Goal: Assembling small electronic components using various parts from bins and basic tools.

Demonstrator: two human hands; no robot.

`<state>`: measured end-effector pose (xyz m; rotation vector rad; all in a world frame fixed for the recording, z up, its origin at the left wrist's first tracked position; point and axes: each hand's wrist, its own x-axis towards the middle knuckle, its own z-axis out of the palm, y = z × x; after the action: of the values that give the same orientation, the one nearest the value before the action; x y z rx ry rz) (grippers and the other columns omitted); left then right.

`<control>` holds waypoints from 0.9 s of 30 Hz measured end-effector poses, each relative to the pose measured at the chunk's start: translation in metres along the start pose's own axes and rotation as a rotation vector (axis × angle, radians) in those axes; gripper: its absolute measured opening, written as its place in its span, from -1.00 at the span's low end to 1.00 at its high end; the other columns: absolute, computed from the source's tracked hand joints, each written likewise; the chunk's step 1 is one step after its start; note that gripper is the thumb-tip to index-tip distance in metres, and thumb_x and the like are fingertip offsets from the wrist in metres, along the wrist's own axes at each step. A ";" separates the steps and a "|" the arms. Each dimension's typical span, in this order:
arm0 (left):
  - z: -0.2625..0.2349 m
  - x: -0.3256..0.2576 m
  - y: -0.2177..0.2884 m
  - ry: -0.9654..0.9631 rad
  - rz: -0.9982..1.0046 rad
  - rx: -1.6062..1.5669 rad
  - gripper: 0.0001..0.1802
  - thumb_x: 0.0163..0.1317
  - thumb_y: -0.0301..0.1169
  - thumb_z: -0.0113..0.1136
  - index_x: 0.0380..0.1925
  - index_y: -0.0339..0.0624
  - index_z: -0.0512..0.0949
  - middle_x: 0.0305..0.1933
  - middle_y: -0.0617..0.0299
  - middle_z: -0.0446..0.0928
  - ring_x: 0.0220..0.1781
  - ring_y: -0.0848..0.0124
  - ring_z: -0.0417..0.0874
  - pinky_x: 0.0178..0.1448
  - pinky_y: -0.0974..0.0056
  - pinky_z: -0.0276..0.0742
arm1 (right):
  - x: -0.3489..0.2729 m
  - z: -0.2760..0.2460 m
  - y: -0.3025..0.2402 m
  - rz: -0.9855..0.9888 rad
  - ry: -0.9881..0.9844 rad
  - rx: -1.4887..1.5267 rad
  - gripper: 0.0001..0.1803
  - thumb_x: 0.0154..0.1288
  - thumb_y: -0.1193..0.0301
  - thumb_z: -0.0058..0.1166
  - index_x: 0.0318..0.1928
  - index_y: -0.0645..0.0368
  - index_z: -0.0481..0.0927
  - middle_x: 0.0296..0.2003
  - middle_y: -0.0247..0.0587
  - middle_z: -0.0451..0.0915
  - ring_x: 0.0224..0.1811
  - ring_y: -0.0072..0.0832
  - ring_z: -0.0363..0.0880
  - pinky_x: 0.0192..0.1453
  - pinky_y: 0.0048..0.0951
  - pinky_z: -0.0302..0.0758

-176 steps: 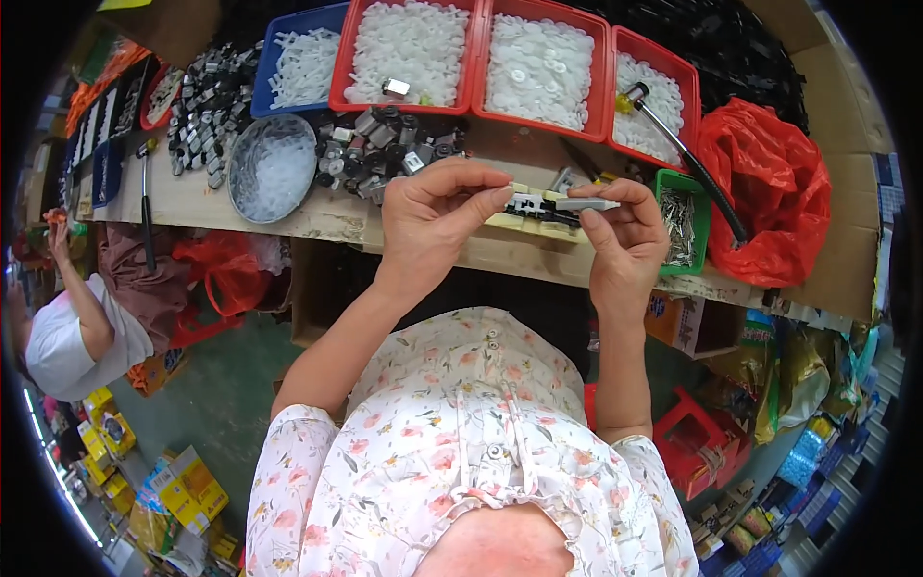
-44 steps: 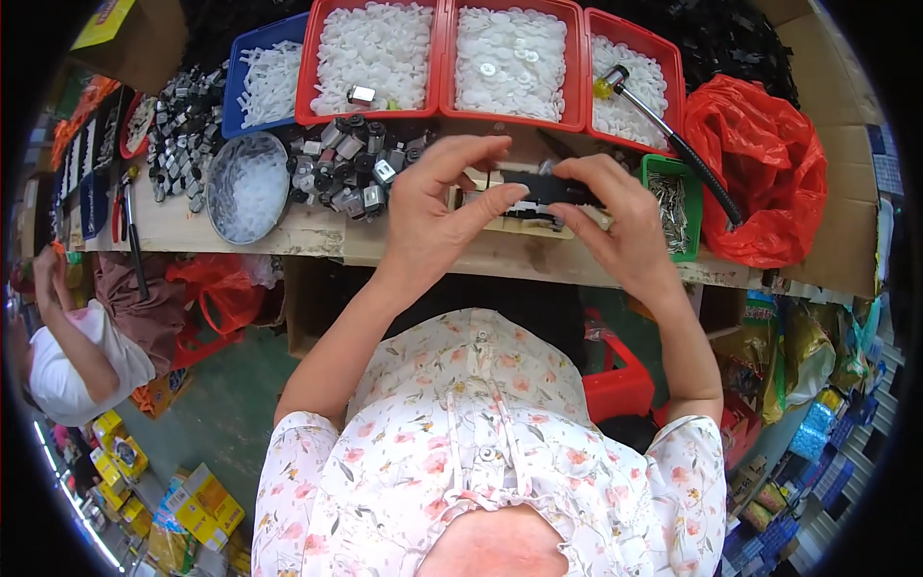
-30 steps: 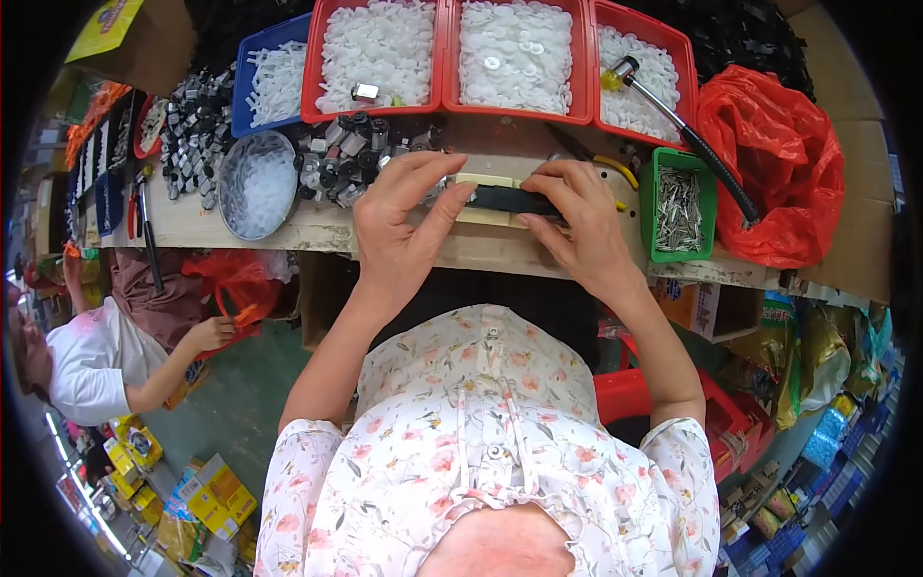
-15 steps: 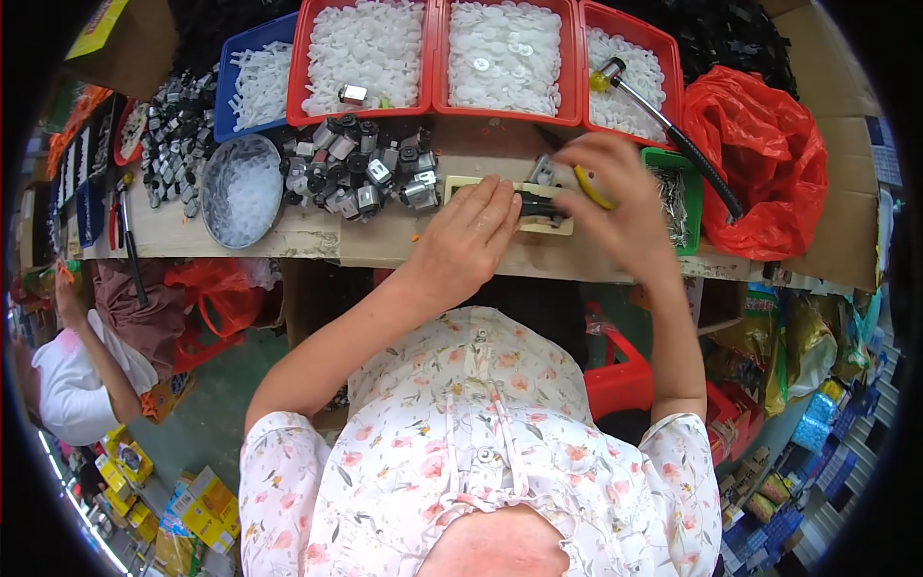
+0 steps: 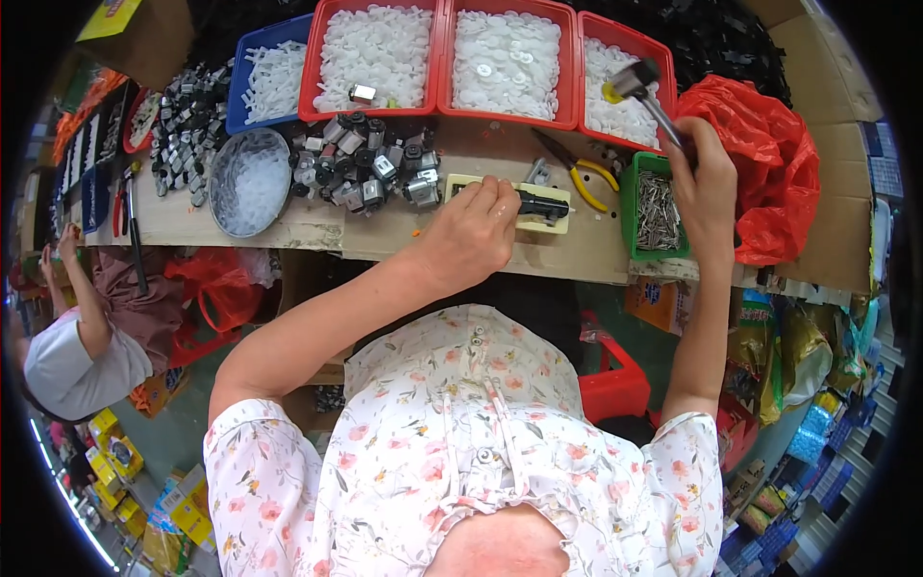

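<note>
My right hand (image 5: 710, 188) grips a hammer (image 5: 661, 117) by its handle. The hammer's dark head, with a yellow face on one end, hangs over the rightmost red tray. At the middle of the bench, the fingers of my left hand (image 5: 471, 236) are pinched together over a cream block (image 5: 560, 227). A long black plastic part (image 5: 543, 204) lies in this block, its left end hidden beneath my fingers. Whatever the fingertips pinch is too covered to name. Just behind the block sits a small grey metal piece (image 5: 536, 171). Pliers with yellow handles (image 5: 588, 185) lie beside it.
Small motors (image 5: 370, 163) are heaped left of the block, near a round metal dish (image 5: 248, 183) of white bits. Red trays (image 5: 442, 67) and a blue tray (image 5: 236, 96) hold white plastic parts. A green box (image 5: 630, 207) of metal pins and a red bag (image 5: 755, 173) stand right.
My right hand has moved right from beside the block and taken hold of the hammer, whose head has shifted right. The pliers now lie uncovered. The left hand's fingers have drawn together over the block.
</note>
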<state>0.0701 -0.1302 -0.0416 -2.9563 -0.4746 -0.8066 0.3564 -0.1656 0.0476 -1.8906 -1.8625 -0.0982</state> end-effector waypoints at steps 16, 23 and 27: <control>0.007 0.002 0.001 0.113 0.063 0.096 -0.66 -0.06 -0.47 0.17 -0.36 -0.63 0.61 -0.20 -0.15 0.51 -0.13 0.04 0.60 -0.03 0.18 0.58 | -0.104 0.021 -0.059 0.063 -0.398 -0.033 -0.62 0.37 0.56 0.08 0.19 0.22 0.52 -0.22 0.18 0.63 -0.25 0.04 0.67 -0.23 -0.12 0.55; -0.002 -0.002 0.018 -0.007 -0.097 0.070 -0.61 0.01 -0.49 0.16 -0.14 -0.56 0.57 0.01 -0.12 0.52 0.09 0.03 0.56 0.10 0.12 0.51 | -0.066 -0.004 -0.079 -0.162 0.042 0.204 -0.62 0.42 0.54 0.07 0.22 0.21 0.54 -0.41 0.03 0.60 -0.48 -0.16 0.61 -0.37 -0.23 0.49; 0.001 -0.010 0.048 0.031 -0.221 -0.084 -0.45 0.02 -0.49 0.15 0.06 -0.57 0.49 0.16 -0.18 0.48 0.23 0.00 0.50 0.20 0.11 0.48 | -0.063 -0.020 -0.094 0.175 0.070 0.313 -0.65 0.33 0.61 0.13 0.12 0.32 0.54 -0.20 0.06 0.69 -0.35 -0.17 0.69 -0.29 -0.31 0.58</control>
<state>0.0768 -0.1791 -0.0456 -2.9985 -0.7964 -0.9112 0.2675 -0.2354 0.0682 -1.7948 -1.5558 0.1737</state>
